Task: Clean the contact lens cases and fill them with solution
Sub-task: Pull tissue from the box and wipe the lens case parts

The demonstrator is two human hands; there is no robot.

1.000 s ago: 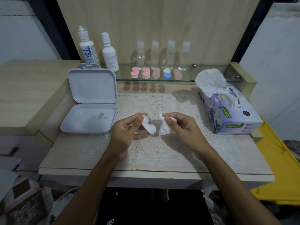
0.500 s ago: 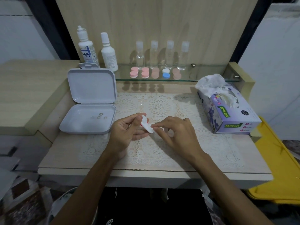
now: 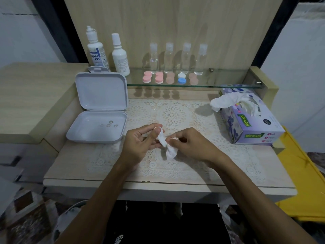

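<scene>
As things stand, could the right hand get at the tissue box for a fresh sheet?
Probably yes, but not freely. The tissue box stands open-topped on the right hand's own side with bare lace mat between them. That hand already pinches a crumpled tissue, which it would have to drop first.

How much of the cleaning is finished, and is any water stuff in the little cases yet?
Done: hard to tell; five closed cases sit on the glass shelf. In hand: the left hand holds a white case while the right hand wipes it with a tissue. Left: filling; both solution bottles stand capped and untouched.
</scene>
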